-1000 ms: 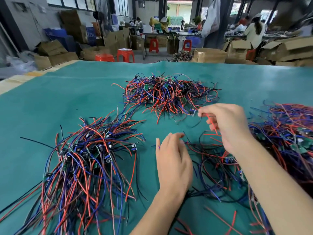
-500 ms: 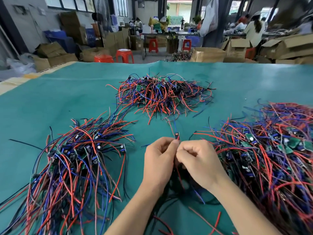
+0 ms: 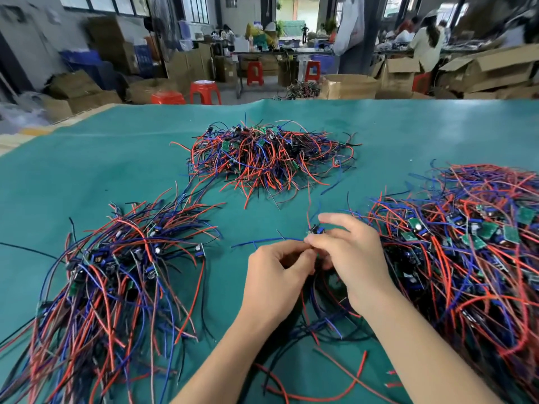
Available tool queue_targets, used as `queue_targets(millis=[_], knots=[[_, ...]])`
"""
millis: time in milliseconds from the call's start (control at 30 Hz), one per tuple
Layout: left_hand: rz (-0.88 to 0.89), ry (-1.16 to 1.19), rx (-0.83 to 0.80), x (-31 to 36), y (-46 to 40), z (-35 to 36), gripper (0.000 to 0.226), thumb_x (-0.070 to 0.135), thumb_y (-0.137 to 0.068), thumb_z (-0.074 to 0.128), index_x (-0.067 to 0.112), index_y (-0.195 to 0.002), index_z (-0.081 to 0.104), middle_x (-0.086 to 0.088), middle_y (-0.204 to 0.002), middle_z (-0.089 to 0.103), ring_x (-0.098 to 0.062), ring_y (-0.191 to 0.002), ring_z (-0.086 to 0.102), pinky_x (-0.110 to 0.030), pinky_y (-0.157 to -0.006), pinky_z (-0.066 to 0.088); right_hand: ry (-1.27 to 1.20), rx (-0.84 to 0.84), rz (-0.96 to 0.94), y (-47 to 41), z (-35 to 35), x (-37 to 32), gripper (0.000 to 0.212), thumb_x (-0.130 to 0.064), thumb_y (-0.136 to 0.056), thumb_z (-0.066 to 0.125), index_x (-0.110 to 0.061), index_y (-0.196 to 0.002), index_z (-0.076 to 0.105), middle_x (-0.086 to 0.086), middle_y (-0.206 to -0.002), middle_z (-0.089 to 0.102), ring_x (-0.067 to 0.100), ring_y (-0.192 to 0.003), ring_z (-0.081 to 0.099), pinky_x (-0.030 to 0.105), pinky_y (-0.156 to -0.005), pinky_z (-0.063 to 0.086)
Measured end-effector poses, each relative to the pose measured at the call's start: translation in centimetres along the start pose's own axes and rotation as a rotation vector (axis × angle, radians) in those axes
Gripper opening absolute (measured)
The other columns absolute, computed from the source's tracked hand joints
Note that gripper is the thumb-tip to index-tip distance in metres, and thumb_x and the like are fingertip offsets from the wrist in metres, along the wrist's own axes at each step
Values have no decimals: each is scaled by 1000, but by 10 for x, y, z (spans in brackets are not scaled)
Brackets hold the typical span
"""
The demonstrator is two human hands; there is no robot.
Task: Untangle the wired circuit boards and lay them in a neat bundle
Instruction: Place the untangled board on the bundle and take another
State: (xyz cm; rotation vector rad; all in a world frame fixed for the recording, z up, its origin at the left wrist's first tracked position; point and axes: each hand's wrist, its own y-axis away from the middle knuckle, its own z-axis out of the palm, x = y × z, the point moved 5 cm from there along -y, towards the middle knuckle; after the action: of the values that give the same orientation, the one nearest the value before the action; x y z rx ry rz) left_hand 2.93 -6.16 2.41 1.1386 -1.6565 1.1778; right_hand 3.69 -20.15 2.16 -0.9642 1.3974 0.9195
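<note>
On the teal surface (image 3: 96, 158), left side: a loose pile of wired boards (image 3: 116, 275), red, blue and black leads fanned toward the near edge, well apart from the hands. Centre, far side: second tangled pile (image 3: 268, 158), a few green boards showing on top.

Centre, near: left hand (image 3: 277, 284) has fingers curled, pinching wires at the fingertips; a blue lead (image 3: 262, 242) runs out leftward from the pinch. Right hand (image 3: 350, 258) meets it fingertip to fingertip, thumb and fingers pinching a small wired circuit board (image 3: 316, 229), index finger raised above it. One red lead rises from that board toward the far pile. More leads hang under both hands onto the surface.

Right: largest pile (image 3: 466, 252), many green boards visible, just beside the right wrist.

Beyond the surface: open cardboard box (image 3: 350, 87), contents not visible; cartons (image 3: 490, 68) at far right, contents unclear.
</note>
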Motion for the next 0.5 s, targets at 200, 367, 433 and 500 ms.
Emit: queue_targets(millis=[200, 367, 433, 500], knots=[[-69, 82, -40, -6, -2, 1, 28, 13, -94, 61, 36, -85, 74, -4, -53, 64, -11, -48, 55, -22, -57, 46, -252, -96, 107, 0, 6, -2, 7, -4, -82, 75, -11, -85, 78, 14, -80, 71, 10, -56, 50, 21, -46, 36], [-99, 124, -75, -8, -2, 3, 14, 28, -85, 61, 32, -86, 74, -2, -47, 61, -14, -43, 54, -23, -53, 43, -349, -88, 106, 1, 2, -5, 11, -7, -90, 71, -7, -82, 78, 9, -81, 75, 9, -52, 48, 19, -46, 36], [-110, 117, -93, -9, -2, 4, 20, 34, -83, 56, 25, -82, 74, -4, -44, 58, -16, -42, 53, -23, -52, 43, -395, -91, 108, 1, 1, -7, 10, -8, -90, 71, -4, -86, 78, 4, -85, 76, 9, -51, 49, 20, -46, 37], [-118, 178, -106, -9, -2, 5, 25, 34, -85, 53, 19, -80, 73, -8, -44, 58, -19, -43, 54, -23, -53, 43, -420, -105, 104, 0, -1, -9, 13, -12, -91, 71, -2, -88, 78, -2, -76, 73, 9, -50, 51, 19, -43, 39]])
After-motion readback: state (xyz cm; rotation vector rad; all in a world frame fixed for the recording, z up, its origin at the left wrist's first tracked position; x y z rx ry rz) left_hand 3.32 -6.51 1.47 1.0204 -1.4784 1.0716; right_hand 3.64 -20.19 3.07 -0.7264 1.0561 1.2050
